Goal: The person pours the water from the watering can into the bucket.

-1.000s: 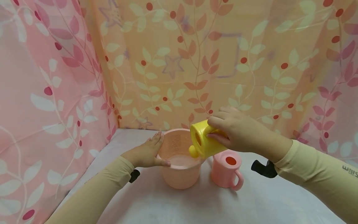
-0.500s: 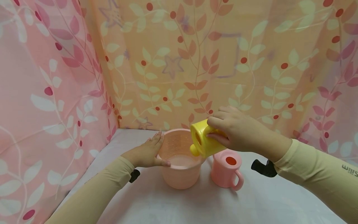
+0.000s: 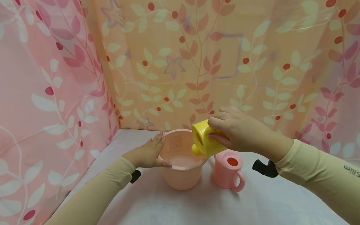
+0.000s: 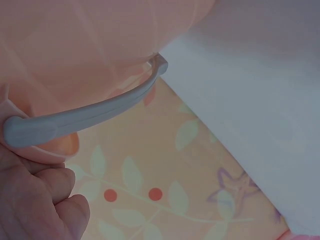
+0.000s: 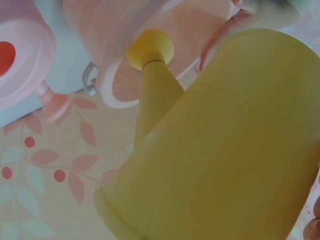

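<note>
The right hand [image 3: 239, 129] grips the handle of a yellow toy watering can [image 3: 209, 145], tilted so that its round spout head [image 5: 150, 49] is over the bucket's mouth. Droplets dot the inner wall of the pink bucket [image 3: 182, 179], which stands upright on the table. On the bucket's left rim rests the left hand [image 3: 149, 153], its fingers straight and its thumb across the near edge. Several of its fingers [image 4: 55, 185] show beside the bucket's grey handle [image 4: 95, 116] in the left wrist view. Any water leaving the spout is too faint to tell.
A pink toy watering can [image 3: 225, 172] stands upright just right of the bucket, its handle toward the front right. A pale cloth covers the table [image 3: 168, 209]. Patterned curtains [image 3: 180, 78] hang behind and along the left side.
The yellow watering can has tipped very slightly, and its spout head sits a little farther right. The left hand, the bucket and the pink watering can have stayed in place.
</note>
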The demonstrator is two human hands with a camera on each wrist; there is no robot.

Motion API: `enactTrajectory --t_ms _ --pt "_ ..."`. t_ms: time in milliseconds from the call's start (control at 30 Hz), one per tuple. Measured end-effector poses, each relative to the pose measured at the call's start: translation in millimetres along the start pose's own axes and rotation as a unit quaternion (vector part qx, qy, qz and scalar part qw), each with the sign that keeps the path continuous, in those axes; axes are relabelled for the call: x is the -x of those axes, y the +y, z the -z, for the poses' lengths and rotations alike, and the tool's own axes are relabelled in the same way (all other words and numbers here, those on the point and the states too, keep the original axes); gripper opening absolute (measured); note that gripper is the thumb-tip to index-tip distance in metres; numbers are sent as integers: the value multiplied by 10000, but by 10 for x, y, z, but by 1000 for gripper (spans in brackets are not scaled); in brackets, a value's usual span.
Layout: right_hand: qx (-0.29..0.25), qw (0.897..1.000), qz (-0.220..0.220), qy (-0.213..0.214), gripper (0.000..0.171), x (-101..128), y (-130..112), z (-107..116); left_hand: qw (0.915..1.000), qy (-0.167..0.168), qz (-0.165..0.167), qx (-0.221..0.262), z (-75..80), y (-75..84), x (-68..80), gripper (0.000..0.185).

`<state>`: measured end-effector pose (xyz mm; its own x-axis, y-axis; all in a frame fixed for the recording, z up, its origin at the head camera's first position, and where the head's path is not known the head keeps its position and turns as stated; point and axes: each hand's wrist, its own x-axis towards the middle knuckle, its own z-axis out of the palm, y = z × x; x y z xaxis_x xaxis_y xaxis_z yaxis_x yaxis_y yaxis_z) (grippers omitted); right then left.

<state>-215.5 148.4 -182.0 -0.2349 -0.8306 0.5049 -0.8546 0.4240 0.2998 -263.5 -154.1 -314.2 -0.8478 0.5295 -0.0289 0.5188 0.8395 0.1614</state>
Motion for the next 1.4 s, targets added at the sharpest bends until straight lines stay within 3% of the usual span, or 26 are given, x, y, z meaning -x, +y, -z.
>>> enactTrajectory --t_ms 967,1400 --pt "145 9999 31 -20 28 44 19 -11 9999 -87 69 -64 -9 -6 -29 121" --pt "194 9994 -67 -270 26 45 23 20 10000 -7 34 -28 -14 0 -24 120"
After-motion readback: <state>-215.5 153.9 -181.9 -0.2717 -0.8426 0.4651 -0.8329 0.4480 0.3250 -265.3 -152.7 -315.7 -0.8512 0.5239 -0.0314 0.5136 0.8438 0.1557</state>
